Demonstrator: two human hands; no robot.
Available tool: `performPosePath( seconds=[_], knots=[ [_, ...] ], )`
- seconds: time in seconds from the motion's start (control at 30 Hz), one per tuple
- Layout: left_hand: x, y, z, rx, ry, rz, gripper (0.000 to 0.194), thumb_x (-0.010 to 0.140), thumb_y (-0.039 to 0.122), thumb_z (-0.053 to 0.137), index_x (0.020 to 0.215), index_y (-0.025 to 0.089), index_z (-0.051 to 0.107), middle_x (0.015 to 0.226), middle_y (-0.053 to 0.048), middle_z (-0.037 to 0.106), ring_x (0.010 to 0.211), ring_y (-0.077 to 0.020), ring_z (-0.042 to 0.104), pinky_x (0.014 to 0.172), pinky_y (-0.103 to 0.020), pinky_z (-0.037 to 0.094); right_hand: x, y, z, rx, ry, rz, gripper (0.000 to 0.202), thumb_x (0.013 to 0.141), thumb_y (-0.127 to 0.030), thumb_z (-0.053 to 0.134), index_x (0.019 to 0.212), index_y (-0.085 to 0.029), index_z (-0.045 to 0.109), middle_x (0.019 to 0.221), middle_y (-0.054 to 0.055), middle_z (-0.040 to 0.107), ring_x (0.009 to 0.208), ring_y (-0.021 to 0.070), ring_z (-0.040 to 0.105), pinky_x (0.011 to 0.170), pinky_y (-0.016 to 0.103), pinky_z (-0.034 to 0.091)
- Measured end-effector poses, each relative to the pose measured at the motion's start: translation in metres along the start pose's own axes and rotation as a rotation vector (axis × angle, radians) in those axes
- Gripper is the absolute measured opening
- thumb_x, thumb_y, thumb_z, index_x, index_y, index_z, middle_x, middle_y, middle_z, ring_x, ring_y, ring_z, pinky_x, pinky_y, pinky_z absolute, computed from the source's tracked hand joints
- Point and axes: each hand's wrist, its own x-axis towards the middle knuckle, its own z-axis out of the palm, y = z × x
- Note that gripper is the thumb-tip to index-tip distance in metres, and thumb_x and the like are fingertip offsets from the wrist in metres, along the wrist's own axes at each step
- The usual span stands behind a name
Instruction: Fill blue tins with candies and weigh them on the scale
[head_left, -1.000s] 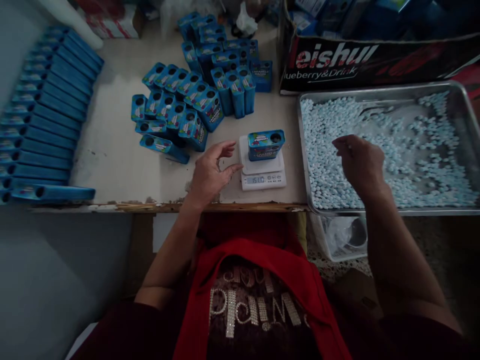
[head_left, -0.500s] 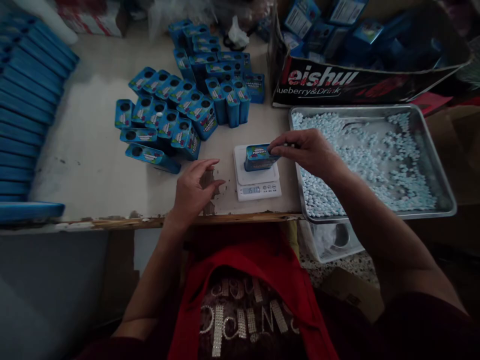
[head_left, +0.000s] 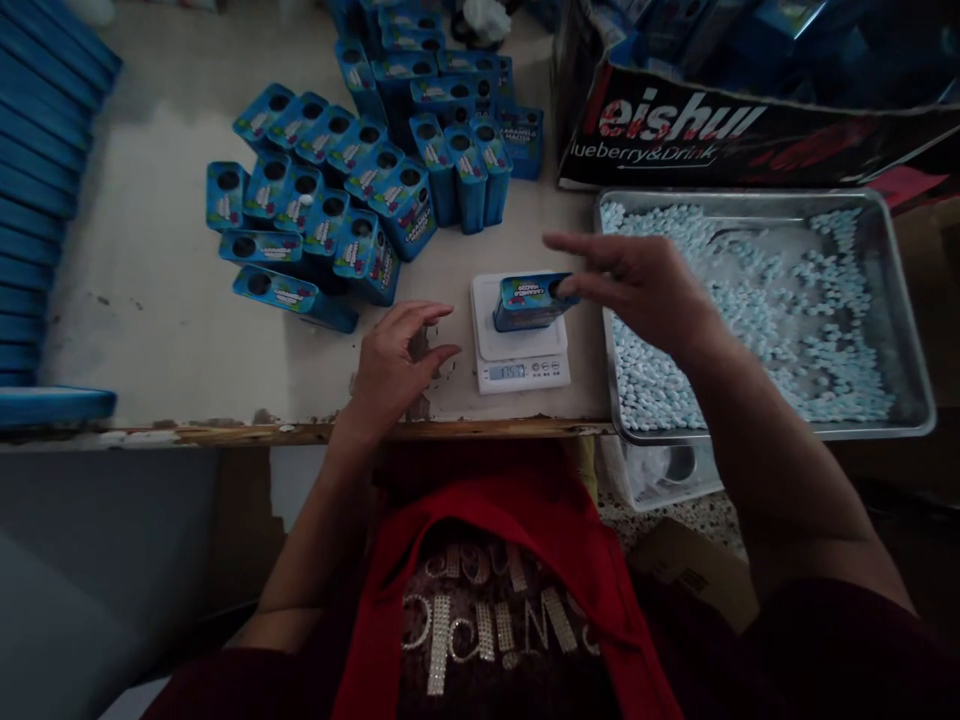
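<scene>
A blue candy tin (head_left: pixel 531 302) stands upright on the white digital kitchen scale (head_left: pixel 523 350), whose display is lit. My right hand (head_left: pixel 637 290) hovers over the tin's right end, index finger stretched out and apart from the lower fingers, which are at the tin's round opening. I see nothing held in it. To the left of the scale, my left hand (head_left: pixel 401 360) rests by the table edge, fingers curved and apart, touching neither tin nor scale. Small pale blue and white candies (head_left: pixel 660 385) fill much of the metal tray (head_left: pixel 916 330) on the right.
Many blue tins (head_left: pixel 330 220) with round openings stand grouped behind my left hand. More blue tins (head_left: pixel 45 200) are stacked at the far left. A black carton (head_left: pixel 675 130) of tins stands behind the tray. Below the table edge is a clear plastic container (head_left: pixel 660 475).
My right hand's pinch over the tin has opened, its index finger now stretched out. The scale's number has risen. The whole view has shifted slightly; my left hand keeps its curved pose.
</scene>
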Motion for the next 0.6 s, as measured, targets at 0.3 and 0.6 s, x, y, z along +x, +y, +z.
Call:
performPosePath(
  seconds=[0.3,0.6],
  knots=[
    [0.009,0.001,-0.011,-0.093,0.113,0.009,0.036,0.101,0.035,0.092,0.135,0.028,0.082,0.126,-0.007,0.081,0.111,-0.0263,0.081,0.106,-0.046,0.069,-0.014,0.121,-0.075,0.401,0.196,0.416,0.048,0.084,-0.064,0.086,0.080,-0.035,0.049,0.070,-0.001,0.037,0.067,0.0198,0.031,0.062,0.040,0.032],
    [0.038,0.050,-0.006,-0.018,-0.070,0.069,0.063,0.101,0.058,0.091,0.153,0.029,0.071,0.148,-0.011,0.075,0.143,-0.0346,0.072,0.126,-0.054,0.063,-0.010,0.101,-0.046,0.423,0.134,0.441,0.023,0.099,-0.051,0.082,0.109,-0.031,0.078,0.085,0.002,0.070,0.071,0.0189,0.060,0.062,0.036,0.048]
  ],
)
